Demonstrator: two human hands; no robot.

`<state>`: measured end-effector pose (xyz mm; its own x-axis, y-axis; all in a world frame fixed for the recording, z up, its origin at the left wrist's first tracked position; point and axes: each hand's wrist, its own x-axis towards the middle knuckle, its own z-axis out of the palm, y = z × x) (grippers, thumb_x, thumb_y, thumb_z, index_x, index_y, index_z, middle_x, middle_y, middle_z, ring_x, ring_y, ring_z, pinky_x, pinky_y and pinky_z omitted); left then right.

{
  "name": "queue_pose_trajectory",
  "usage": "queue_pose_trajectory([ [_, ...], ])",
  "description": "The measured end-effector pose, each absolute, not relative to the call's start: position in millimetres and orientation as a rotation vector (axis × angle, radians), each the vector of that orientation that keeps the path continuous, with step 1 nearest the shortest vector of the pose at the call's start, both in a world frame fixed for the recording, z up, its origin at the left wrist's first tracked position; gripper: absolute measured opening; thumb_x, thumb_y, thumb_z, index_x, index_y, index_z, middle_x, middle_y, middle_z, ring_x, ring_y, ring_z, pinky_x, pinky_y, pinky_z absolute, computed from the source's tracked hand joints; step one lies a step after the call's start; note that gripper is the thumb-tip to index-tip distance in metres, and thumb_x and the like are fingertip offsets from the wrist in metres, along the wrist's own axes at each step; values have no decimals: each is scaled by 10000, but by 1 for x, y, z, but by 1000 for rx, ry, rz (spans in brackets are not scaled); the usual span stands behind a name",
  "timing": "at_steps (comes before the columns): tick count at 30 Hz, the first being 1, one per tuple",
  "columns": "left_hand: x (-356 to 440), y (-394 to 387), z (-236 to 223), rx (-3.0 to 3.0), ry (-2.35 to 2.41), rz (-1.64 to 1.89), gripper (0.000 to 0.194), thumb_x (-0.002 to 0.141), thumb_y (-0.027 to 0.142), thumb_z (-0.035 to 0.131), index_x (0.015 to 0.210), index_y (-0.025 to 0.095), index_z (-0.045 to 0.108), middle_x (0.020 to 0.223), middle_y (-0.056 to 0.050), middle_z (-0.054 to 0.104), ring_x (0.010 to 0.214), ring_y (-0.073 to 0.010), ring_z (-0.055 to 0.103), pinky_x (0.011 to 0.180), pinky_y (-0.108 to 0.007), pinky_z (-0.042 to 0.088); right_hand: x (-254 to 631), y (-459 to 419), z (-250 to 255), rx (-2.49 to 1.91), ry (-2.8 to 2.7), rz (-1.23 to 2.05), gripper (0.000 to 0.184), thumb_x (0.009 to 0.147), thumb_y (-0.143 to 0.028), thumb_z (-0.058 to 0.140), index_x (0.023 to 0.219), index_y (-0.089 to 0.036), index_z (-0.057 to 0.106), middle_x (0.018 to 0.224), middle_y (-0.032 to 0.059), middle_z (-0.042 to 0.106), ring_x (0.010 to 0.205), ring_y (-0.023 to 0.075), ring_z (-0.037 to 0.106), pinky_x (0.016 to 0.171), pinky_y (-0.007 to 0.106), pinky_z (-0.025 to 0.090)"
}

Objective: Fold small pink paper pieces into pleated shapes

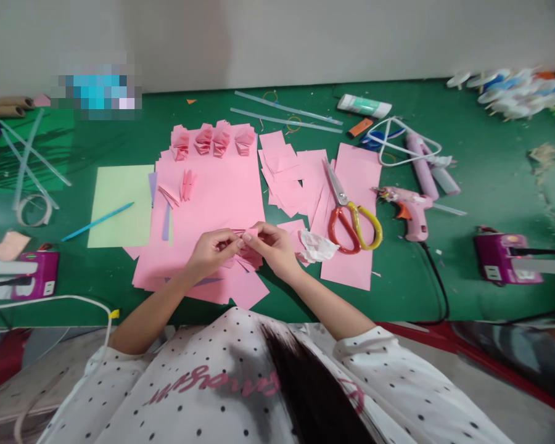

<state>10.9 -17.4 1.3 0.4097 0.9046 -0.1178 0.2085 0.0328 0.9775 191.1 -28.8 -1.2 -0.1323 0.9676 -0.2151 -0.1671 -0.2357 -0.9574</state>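
Note:
Between my two hands is a small piece of pink paper (248, 237), folded in narrow pleats. My left hand (216, 250) pinches its left side, and my right hand (274, 248) grips the right side with the thumb on top. Part of the piece is hidden behind the fingers. Below them lies a stack of large pink sheets (213, 179). Along its far edge stand several pleated pink paper pieces (221, 139), and two folded ones (187, 185) lie nearer on the left.
Right of the stack are small pink squares (280, 163), scissors (345, 206) with red and yellow handles, crumpled white tissue (318, 246) and a pink glue gun (411, 209). A blue pencil (99, 221) lies across a pale green sheet (115, 185) at left. Purple power sockets (506, 259) stand right and left.

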Motion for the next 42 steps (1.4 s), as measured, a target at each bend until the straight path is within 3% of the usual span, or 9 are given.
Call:
queue_pose_trajectory([
  [14,10,-16,4,1593,1078,675,389,946,476,619,739,157,703,695,-17,640,601,-105,535,558,-220,405,190,-28,3,-1168,-1039,1554,508,711,-674,791,667,-231,546,603,-28,540,618,148,549,574,293,519],
  [24,10,-17,4,1626,1071,677,364,945,461,627,759,160,713,684,-6,626,607,-105,513,566,-224,386,191,-29,2,-1135,-1050,1540,486,756,-630,781,665,-217,542,621,-25,552,614,132,527,550,265,432],
  [35,11,-18,8,1557,1070,692,315,932,436,648,792,157,691,724,-15,655,560,-86,476,523,-214,371,193,-31,3,-1120,-1068,1415,342,819,-526,766,733,-213,657,740,0,632,663,138,590,633,295,497],
  [42,8,-20,11,1596,1075,741,341,932,393,649,686,160,613,619,9,583,534,-82,410,510,-220,336,190,-29,5,-1137,-1080,1510,406,791,-607,757,776,-215,654,709,-6,645,624,132,580,618,291,502],
])
